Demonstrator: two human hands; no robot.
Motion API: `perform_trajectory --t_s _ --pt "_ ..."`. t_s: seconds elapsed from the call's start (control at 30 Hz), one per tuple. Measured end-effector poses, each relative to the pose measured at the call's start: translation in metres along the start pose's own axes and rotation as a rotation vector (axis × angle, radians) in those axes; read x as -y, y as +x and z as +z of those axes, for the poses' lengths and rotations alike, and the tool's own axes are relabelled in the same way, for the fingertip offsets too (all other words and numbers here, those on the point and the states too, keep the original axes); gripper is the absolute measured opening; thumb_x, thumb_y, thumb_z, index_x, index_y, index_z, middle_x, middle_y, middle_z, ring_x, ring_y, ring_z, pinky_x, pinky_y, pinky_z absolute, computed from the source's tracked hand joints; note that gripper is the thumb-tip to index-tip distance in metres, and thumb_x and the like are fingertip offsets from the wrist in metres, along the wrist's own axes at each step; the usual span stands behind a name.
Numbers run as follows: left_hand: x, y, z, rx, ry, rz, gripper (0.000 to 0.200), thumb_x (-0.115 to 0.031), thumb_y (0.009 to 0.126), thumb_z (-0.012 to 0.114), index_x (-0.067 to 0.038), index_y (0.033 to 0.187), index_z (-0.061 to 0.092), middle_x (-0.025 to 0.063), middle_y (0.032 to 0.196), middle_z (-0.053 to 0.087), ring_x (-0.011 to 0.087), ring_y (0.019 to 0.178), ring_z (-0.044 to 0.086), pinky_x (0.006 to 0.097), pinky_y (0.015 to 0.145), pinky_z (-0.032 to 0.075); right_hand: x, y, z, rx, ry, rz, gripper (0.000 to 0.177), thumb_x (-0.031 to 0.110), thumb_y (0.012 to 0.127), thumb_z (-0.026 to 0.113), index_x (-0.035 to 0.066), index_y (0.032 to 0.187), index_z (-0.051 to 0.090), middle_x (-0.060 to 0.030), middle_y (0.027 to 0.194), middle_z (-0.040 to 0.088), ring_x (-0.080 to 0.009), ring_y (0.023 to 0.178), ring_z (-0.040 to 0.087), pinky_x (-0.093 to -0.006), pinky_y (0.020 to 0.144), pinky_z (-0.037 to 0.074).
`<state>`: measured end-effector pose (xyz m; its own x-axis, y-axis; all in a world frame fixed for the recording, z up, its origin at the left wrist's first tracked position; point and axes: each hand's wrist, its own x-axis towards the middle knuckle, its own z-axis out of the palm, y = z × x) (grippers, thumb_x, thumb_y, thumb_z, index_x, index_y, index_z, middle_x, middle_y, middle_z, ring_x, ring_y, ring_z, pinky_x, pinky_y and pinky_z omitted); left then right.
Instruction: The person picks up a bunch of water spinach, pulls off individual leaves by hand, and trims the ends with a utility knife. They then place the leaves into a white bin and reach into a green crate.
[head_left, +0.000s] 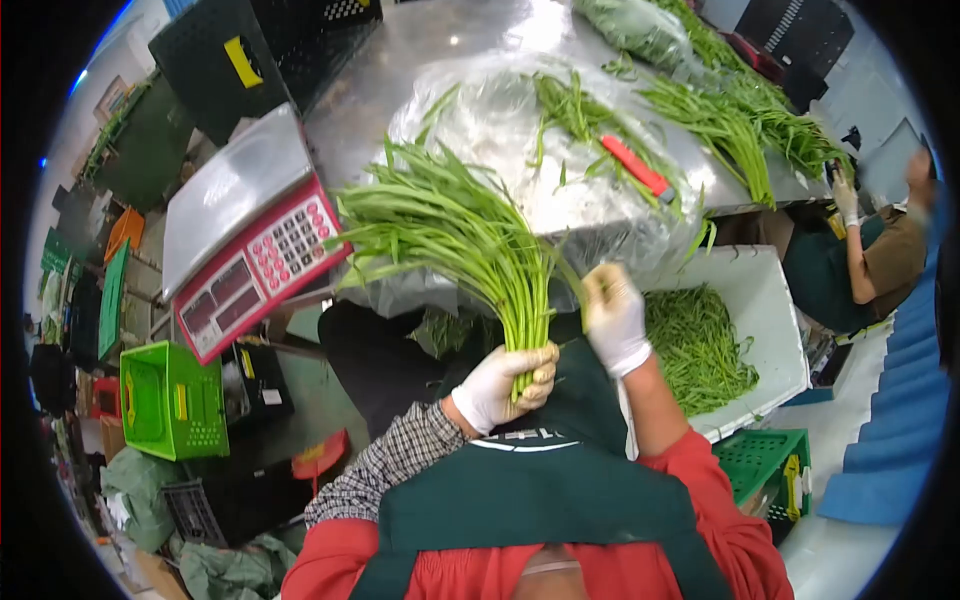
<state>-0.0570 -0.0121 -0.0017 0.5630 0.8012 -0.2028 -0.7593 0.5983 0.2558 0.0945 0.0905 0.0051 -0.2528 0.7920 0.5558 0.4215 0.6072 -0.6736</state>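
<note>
My left hand (508,385), in a white glove, is closed around the lower stems of a bunch of long-leaved greens (470,235). The leaves fan up and to the left, over the edge of the table. Just right of the bunch, my right hand (613,315), also gloved, pinches a green leaf (568,272) between thumb and fingers. Beyond the bunch, a clear plastic sheet (500,110) covers part of the metal table (420,45). On the sheet lie loose greens (575,110) and a red cutter (636,165).
A digital scale (240,240) stands at the left table edge. To the right, a white foam box (780,330) holds leaf trimmings (700,350). More greens (740,130) are piled at the far right, near a co-worker (870,250). A green crate (172,400) sits at lower left.
</note>
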Motion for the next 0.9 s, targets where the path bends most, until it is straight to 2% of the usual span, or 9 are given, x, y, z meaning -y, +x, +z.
perform_trajectory --t_s 0.03,0.13,0.27,0.37,0.47,0.6,0.67,0.8,0.9 --pt "-0.001 0.000 0.000 -0.015 0.000 0.009 0.010 -0.014 0.089 0.049 -0.005 0.087 0.046 0.0010 0.065 0.046 0.0082 0.048 0.040 0.0185 0.039 0.032 -0.007 0.002 -0.008 -0.070 -0.003 0.107 0.005 0.003 0.082 0.055 0.002 0.080 0.051 -0.0156 0.071 0.053 -0.0299 0.061 0.053 -0.0340 0.059 0.044" --pt "-0.002 -0.001 -0.003 -0.077 0.013 0.027 0.010 -0.012 0.089 0.050 -0.003 0.092 0.049 0.0025 0.065 0.047 0.0089 0.047 0.041 0.0190 0.039 0.032 -0.050 -0.002 -0.049 -0.112 0.015 0.276 0.003 0.007 0.086 0.054 0.005 0.086 0.051 -0.0027 0.074 0.050 -0.0108 0.069 0.047 -0.0258 0.066 0.042" --pt "0.002 0.001 -0.007 -0.093 0.005 0.033 0.010 -0.011 0.088 0.051 -0.002 0.093 0.051 0.0038 0.066 0.049 0.0095 0.047 0.041 0.0192 0.039 0.032 -0.085 -0.011 -0.112 -0.320 -0.100 0.259 0.005 0.007 0.085 0.054 0.004 0.089 0.052 -0.0024 0.079 0.050 -0.0098 0.069 0.044 -0.0233 0.065 0.040" --pt "0.002 0.004 -0.004 -0.126 0.022 0.038 0.009 -0.010 0.087 0.052 -0.002 0.092 0.051 0.0043 0.067 0.049 0.0097 0.047 0.042 0.0194 0.039 0.033 -0.079 -0.013 -0.138 -0.206 -0.631 0.306 0.016 0.004 0.078 0.059 0.003 0.093 0.056 -0.0074 0.088 0.052 -0.0156 0.074 0.051 -0.0278 0.070 0.044" --pt "0.004 0.008 -0.001 -0.179 0.063 0.049 0.009 -0.009 0.086 0.053 -0.002 0.092 0.051 0.0050 0.067 0.050 0.0100 0.047 0.042 0.0197 0.038 0.033 -0.041 -0.008 -0.101 -0.127 -0.260 0.108 0.019 0.003 0.075 0.062 0.003 0.094 0.057 -0.0094 0.092 0.052 -0.0190 0.079 0.054 -0.0291 0.073 0.045" --pt "0.008 0.008 -0.008 -0.204 0.108 0.076 0.011 -0.009 0.084 0.055 -0.003 0.092 0.051 0.0058 0.069 0.052 0.0104 0.050 0.046 0.0193 0.038 0.033 0.033 -0.005 -0.029 0.351 0.141 -0.083 0.028 0.002 0.074 0.062 0.003 0.101 0.057 -0.0088 0.088 0.052 -0.0166 0.071 0.055 -0.0279 0.066 0.045" --pt "0.009 0.007 -0.008 -0.216 0.133 0.108 0.010 -0.009 0.083 0.056 -0.003 0.090 0.052 0.0061 0.069 0.052 0.0105 0.049 0.047 0.0190 0.038 0.033 0.041 -0.003 -0.010 0.503 -0.008 -0.100 0.026 0.002 0.072 0.063 0.002 0.098 0.059 -0.0102 0.084 0.053 -0.0194 0.066 0.055 -0.0282 0.061 0.045" --pt "0.006 0.004 -0.005 -0.278 0.162 0.103 0.010 -0.009 0.084 0.056 -0.003 0.089 0.051 0.0061 0.067 0.051 0.0104 0.047 0.043 0.0197 0.037 0.032 0.037 -0.005 -0.002 0.486 0.002 -0.143 0.010 0.000 0.073 0.061 0.002 0.083 0.059 -0.0108 0.073 0.052 -0.0216 0.064 0.054 -0.0288 0.059 0.045" --pt "0.005 0.006 -0.004 -0.281 0.154 0.093 0.010 -0.009 0.085 0.056 -0.003 0.090 0.050 0.0056 0.066 0.050 0.0099 0.046 0.042 0.0199 0.037 0.032 0.020 0.000 -0.022 0.213 -0.045 -0.107 0.009 -0.001 0.074 0.059 0.003 0.082 0.058 -0.0128 0.076 0.055 -0.0302 0.069 0.056 -0.0343 0.063 0.046"
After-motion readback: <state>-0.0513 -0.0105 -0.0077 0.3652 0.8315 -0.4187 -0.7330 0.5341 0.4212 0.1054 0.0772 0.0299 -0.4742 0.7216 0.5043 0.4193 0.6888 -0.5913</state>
